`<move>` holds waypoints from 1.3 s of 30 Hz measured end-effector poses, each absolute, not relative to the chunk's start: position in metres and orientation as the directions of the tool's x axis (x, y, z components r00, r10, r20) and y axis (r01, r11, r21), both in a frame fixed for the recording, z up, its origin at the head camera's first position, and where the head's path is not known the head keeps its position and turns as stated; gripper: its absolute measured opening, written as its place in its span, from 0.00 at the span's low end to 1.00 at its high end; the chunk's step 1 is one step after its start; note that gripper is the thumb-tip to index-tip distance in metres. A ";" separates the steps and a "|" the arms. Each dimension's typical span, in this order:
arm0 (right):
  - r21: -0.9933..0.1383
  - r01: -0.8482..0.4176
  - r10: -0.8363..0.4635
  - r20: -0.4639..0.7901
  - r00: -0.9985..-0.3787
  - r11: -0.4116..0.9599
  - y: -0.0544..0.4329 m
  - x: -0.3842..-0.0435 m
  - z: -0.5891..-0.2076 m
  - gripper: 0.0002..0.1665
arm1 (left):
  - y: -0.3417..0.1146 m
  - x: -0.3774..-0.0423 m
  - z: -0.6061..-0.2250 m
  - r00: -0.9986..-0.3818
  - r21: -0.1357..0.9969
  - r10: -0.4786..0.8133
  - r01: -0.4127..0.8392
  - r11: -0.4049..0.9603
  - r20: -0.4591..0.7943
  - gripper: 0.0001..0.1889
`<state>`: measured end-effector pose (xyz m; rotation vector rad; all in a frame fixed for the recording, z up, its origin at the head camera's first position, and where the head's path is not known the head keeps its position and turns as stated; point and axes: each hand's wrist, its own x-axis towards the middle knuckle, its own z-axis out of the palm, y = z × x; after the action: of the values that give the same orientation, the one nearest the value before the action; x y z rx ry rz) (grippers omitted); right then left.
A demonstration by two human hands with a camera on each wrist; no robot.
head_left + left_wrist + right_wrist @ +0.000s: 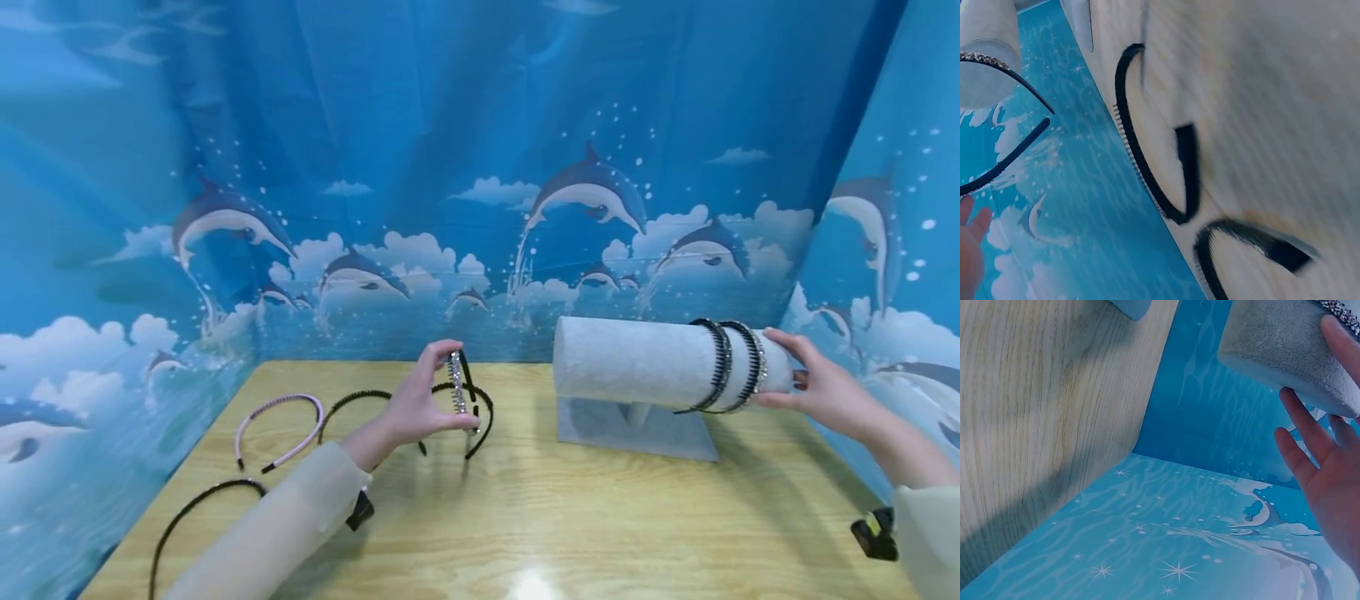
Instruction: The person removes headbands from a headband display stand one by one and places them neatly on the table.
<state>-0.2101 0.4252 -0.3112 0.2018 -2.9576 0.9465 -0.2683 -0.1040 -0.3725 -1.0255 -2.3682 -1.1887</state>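
Note:
My left hand (420, 396) pinches a black headband with a sparkling rhinestone band (456, 383), held above the table with its two ends pointing right. In the left wrist view this rhinestone headband (1007, 164) shows its open ends, and only part of the hand is visible. On the right, a grey plush roll-shaped headband stand (633, 358) carries two black toothed headbands (722, 367) near its right end. My right hand (828, 387) grips that end, fingers above and thumb below. The right wrist view shows fingertips (1291, 400) against the roll's end.
A lilac headband (321, 417) and a black headband (168, 529) lie on the table's left side. Two more black headbands (491, 412) lie behind my left hand. A blue dolphin-print curtain (465, 167) encloses the wooden table (600, 525).

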 end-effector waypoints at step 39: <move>-0.534 -0.131 -0.084 0.111 -0.990 0.835 0.422 -0.219 -0.318 0.61 | -0.208 -0.174 -0.406 -0.875 0.608 0.380 0.482 0.631 0.300 0.48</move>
<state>-0.2193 0.4217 -0.3177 0.1713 -2.9292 0.8613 -0.1739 -0.2082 -0.4059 -0.7201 -2.7059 -1.0723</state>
